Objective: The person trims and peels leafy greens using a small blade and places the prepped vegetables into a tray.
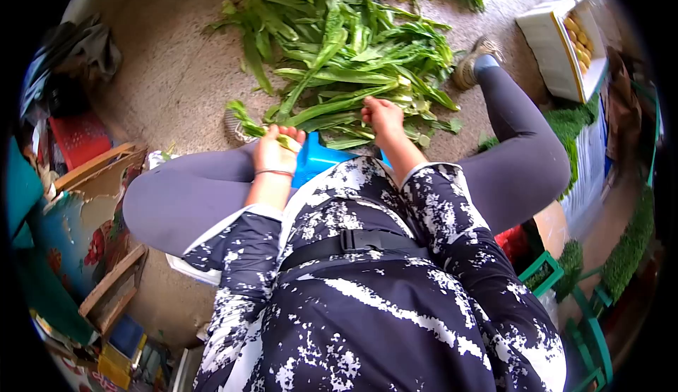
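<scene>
My left hand (pixel 275 153), palm turned up, is closed around a leafy green stalk (pixel 244 118); its leaves stick out to the left and its pale end shows near the fingers. To the right, my right hand (pixel 383 118) has its fingers curled in a pinch at the near edge of a heap of long leafy greens (pixel 339 46). Long leaves pass by these fingertips, but whatever lies between them is hidden. Between my knees, below the hands, a blue plastic thing (pixel 318 157) shows in part.
At the upper right a white foam box (pixel 554 42) holds yellowish round produce. My shoe (pixel 466 67) rests beside the heap. On the left are a worn wooden-framed board (pixel 85 222) and a red object (pixel 79 138). Green plastic furniture (pixel 544 275) stands at the lower right.
</scene>
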Action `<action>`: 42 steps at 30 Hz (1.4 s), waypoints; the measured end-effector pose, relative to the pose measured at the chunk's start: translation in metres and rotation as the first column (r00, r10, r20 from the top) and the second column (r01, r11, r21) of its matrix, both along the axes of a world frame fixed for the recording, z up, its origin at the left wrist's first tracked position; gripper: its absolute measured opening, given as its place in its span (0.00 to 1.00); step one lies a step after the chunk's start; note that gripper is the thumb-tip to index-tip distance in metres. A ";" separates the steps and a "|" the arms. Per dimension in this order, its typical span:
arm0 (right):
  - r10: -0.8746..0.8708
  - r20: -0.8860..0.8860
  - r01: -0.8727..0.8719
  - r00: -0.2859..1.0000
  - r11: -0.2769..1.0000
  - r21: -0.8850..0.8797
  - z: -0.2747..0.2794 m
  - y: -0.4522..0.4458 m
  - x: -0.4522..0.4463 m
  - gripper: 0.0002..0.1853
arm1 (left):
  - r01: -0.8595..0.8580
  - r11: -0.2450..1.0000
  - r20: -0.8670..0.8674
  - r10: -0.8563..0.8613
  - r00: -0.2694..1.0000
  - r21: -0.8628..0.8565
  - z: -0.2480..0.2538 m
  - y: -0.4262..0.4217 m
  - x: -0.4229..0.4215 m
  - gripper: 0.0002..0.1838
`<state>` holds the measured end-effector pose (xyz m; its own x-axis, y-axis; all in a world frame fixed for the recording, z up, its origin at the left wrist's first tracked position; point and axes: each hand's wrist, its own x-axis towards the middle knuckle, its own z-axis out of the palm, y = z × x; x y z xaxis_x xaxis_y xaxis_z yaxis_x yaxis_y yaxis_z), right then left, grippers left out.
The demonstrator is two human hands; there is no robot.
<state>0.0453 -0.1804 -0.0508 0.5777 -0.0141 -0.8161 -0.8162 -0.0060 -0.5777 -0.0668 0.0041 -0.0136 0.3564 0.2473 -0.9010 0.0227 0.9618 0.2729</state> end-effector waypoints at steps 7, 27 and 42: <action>0.223 0.099 -0.225 0.970 0.974 0.010 -0.004 0.076 0.018 0.11 | -0.099 0.984 -0.054 0.108 0.993 0.151 -0.011 0.001 0.008 0.08; 0.141 0.073 -0.140 0.987 0.990 -0.023 0.003 0.058 0.123 0.07 | 0.147 0.984 0.067 -0.155 0.986 0.104 0.000 -0.025 0.033 0.09; -0.019 -0.243 0.065 0.970 0.981 0.182 0.038 0.006 -0.006 0.10 | 0.146 0.955 0.190 -0.198 0.962 0.258 -0.017 -0.039 0.049 0.15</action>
<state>0.0392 -0.1747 -0.0128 0.3675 0.1323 -0.9206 -0.9277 0.1214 -0.3529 -0.0177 -0.0350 -0.0304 0.5882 0.3642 -0.7221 0.0986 0.8539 0.5110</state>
